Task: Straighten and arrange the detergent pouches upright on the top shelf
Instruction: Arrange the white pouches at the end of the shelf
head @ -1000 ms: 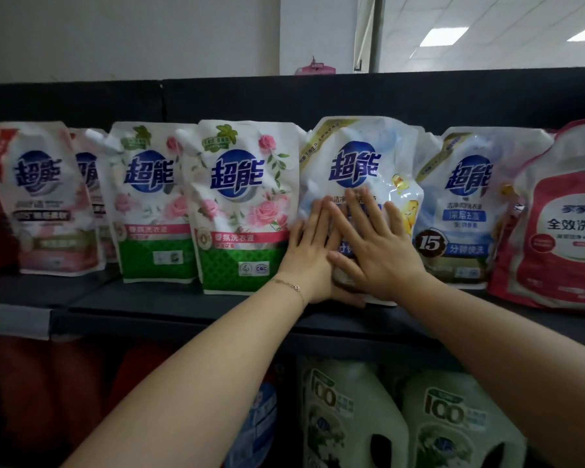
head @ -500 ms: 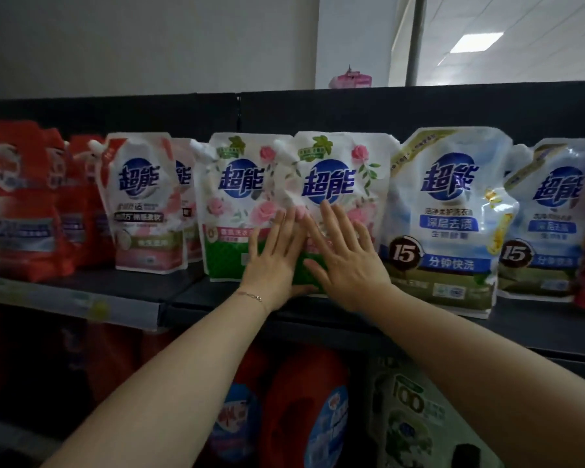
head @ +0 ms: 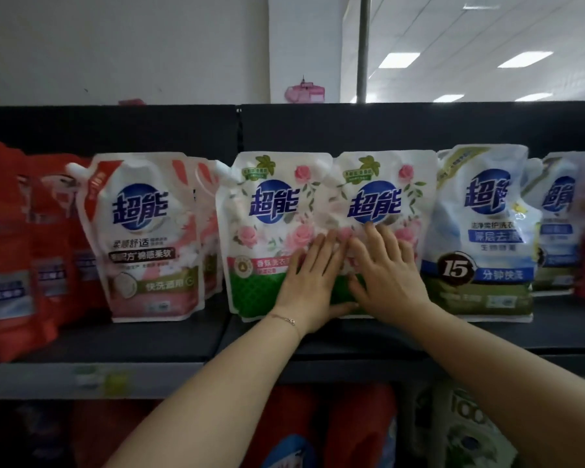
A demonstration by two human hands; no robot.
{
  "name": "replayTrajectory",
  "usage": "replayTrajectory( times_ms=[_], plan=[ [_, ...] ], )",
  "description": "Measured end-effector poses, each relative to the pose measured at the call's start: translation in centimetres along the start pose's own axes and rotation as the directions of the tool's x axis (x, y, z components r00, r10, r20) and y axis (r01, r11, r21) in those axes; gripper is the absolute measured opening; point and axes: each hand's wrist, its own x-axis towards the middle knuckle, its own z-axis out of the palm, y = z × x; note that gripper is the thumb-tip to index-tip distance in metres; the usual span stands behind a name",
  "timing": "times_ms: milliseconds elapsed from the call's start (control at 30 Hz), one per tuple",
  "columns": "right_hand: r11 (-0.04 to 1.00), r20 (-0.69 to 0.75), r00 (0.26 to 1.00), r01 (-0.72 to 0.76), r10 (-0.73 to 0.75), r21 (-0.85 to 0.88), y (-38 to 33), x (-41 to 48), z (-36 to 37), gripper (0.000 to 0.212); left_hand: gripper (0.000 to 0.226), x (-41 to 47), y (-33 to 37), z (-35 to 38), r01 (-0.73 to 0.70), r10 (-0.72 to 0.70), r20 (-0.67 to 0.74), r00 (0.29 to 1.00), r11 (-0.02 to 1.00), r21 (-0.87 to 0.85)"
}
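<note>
Head view. Both hands, on the blue pouch (head: 480,231) a second ago, now press the right rose pouch (head: 382,184), frame centre, upright on the top shelf (head: 487,336). Left hand (head: 313,285) flat, fingers straight, overlapping the left rose pouch (head: 260,231); right hand (head: 390,282) flat, fingers spread.

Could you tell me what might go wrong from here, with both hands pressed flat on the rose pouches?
The left hand and right hand press flat and low where the left rose pouch and right rose pouch overlap; the soft tops may sag forward. The right one abuts the blue pouch, so pushing could skew that neighbour.
</note>
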Motion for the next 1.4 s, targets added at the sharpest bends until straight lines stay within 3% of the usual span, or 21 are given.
replayTrajectory(
  times_ms=[133, 233, 333, 500, 633, 833, 933, 1033, 1133, 1400],
  plan=[
    [0.995, -0.066, 0.997, 0.040, -0.034, 0.094, -7.0, 1.9, -1.4, 0.063, 0.093, -3.0, -5.3, -1.0, -0.017, 0.029, -0.155, 0.987, 0.997, 0.078],
    [0.983, -0.032, 0.998, 0.050, -0.046, 0.179, -11.7, 2.7, -0.7, 0.074, 0.097, -4.6, -8.8, -1.4, 0.044, -0.026, -0.094, 0.995, 0.980, 0.196],
    [0.965, 0.101, 0.995, -0.040, 0.014, 0.261, -13.6, 3.1, 0.4, 0.084, 0.098, -4.7, -10.6, -0.8, 0.042, -0.026, -0.052, 0.998, 0.946, 0.322],
    [0.978, 0.205, 0.978, -0.074, 0.033, 0.193, -13.3, 4.3, 1.4, 0.081, 0.104, -2.9, -11.6, 0.2, 0.056, -0.059, 0.006, 0.998, 0.963, 0.265],
    [0.980, 0.184, 0.981, -0.093, 0.060, 0.175, -14.5, 4.5, 0.9, 0.084, 0.100, -3.0, -12.1, -0.1, 0.007, -0.015, 0.038, 0.999, 0.978, 0.211],
    [0.995, -0.022, 0.999, -0.024, 0.026, 0.102, -17.0, 3.8, -1.2, 0.085, 0.091, -6.8, -15.5, -2.7, -0.191, 0.205, -0.191, 0.960, 0.978, 0.089],
    [0.982, -0.059, 0.995, 0.091, -0.082, 0.165, -19.7, 4.7, -1.8, 0.078, 0.096, -9.7, -19.3, -3.6, -0.087, 0.100, -0.323, 0.941, 0.995, 0.054],
    [0.952, -0.059, 0.974, 0.225, -0.217, 0.210, -23.1, 6.0, -2.0, 0.081, 0.114, -11.9, -22.1, -4.5, 0.169, -0.157, -0.211, 0.965, 0.985, 0.043],
    [0.933, 0.047, 0.949, 0.297, -0.312, 0.203, -26.8, 7.4, -1.7, 0.089, 0.126, -13.6, -24.2, -4.5, 0.352, -0.356, -0.137, 0.924, 0.934, -0.057],
    [0.942, 0.186, 0.956, 0.169, -0.228, 0.289, -28.0, 8.5, -0.3, 0.109, 0.128, -12.8, -25.0, -3.7, 0.365, -0.375, -0.051, 0.926, 0.920, -0.141]
  ],
)
